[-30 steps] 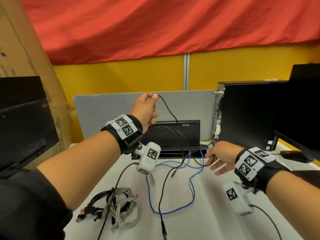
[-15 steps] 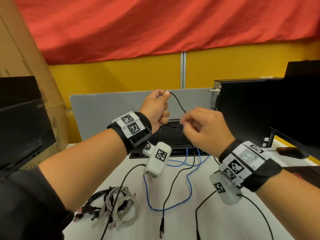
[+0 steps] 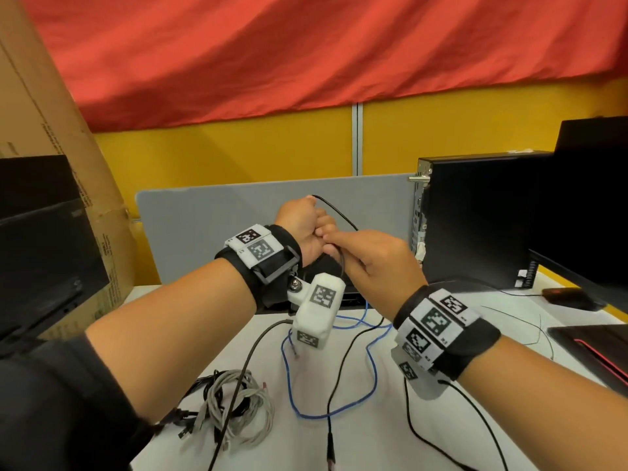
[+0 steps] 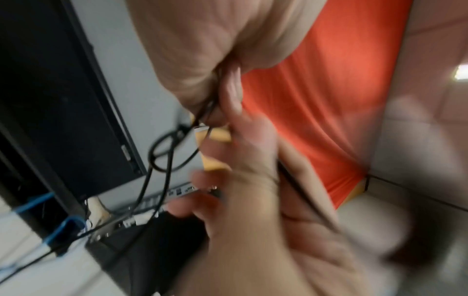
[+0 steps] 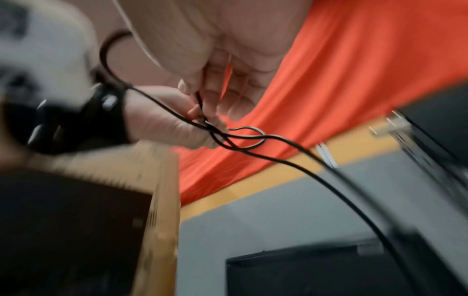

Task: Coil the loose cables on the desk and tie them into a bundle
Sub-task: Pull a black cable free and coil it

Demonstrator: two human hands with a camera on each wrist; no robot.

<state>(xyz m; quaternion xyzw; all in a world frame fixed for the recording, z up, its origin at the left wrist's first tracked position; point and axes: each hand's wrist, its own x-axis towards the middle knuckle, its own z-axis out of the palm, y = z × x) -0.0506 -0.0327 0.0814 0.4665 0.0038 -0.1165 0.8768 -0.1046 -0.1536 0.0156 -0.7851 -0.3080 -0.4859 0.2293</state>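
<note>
Head view bright, evenly lit, mostly sharp; wide-angle bending toward the edges, soft shadows on the tabletop (image 3: 384,433). Both wrist views heavily motion-blurred, worst at 6 o'clock. Left wrist view: glare spot at 3 o'clock.

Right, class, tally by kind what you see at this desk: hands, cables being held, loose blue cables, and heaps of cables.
Hands: 2, the left hand and the right hand
Black cable, held by both hands: 1
Blue cable, lying loose: 1
Heap of grey and black cables: 1
Total: 5
</note>
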